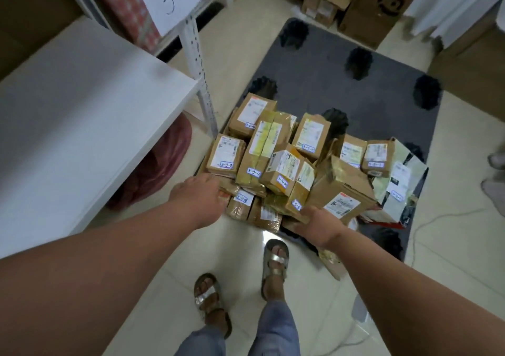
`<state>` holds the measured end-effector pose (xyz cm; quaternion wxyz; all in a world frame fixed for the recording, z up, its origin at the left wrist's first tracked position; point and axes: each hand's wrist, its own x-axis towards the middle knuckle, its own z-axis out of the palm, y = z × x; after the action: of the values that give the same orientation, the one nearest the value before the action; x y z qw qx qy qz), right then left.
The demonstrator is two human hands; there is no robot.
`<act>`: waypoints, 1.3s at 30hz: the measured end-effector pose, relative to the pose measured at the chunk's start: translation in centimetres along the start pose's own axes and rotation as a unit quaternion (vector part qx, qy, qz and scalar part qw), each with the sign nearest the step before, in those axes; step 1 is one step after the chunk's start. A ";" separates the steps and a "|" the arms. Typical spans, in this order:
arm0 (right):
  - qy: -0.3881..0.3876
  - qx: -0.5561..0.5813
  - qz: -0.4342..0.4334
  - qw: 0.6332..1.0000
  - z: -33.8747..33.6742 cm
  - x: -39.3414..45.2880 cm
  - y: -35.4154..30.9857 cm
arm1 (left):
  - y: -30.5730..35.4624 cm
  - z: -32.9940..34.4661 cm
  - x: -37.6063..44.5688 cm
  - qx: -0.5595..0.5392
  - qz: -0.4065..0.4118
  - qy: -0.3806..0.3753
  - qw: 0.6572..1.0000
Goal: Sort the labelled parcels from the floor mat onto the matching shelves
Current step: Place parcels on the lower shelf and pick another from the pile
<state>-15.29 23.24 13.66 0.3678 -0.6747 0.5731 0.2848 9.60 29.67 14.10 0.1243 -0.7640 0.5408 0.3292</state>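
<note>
Brown cardboard parcels [295, 161], each bearing a white shipping label and a small handwritten blue-edged tag, lie heaped on the near part of a grey floor mat [341, 82] with dark tufts. Left hand [200, 194] reaches down to the near left corner of the heap; its fingertips are hidden among the parcels, so whether they grip one cannot be told. Just beyond this hand sits the parcel tagged 3-3-8 [225, 154], and just to its right lies the parcel tagged 3-2-4 [240, 204]. Right hand [319, 224] reaches to the near edge of the heap, fingers curled around the edge of a flat parcel [297, 220] lying low at the front. Beyond the right hand stand the parcel tagged 3-3-7 [262, 150] and the parcel tagged 3-3-10 [284, 168]; to its right leans a larger box [341, 189]. Left of the left hand extends a white shelf board [82, 109] on a perforated upright [199, 63], with a paper sign [175, 0] above reading 3- and an unclear figure. Below both hands, 2 sandalled feet [274, 262] stand on pale tile floor [451, 246].
</note>
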 end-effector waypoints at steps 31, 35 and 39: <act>-0.062 0.093 -0.025 0.993 -4.2 22.5 3.3 | 11.3 5.8 21.7 -0.268 -0.101 -0.173 0.942; -0.068 0.123 -0.017 0.990 -4.2 22.2 3.6 | 11.3 5.7 21.7 -0.282 -0.098 -0.184 0.936; -0.065 0.221 0.016 0.973 -5.2 21.3 4.0 | 10.7 4.5 20.3 -0.352 -0.091 -0.179 0.914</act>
<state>-15.58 6.72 -1.24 0.5394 -0.5479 0.6073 0.2000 2.27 12.94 -0.49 -0.0288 -0.7326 0.2862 0.6168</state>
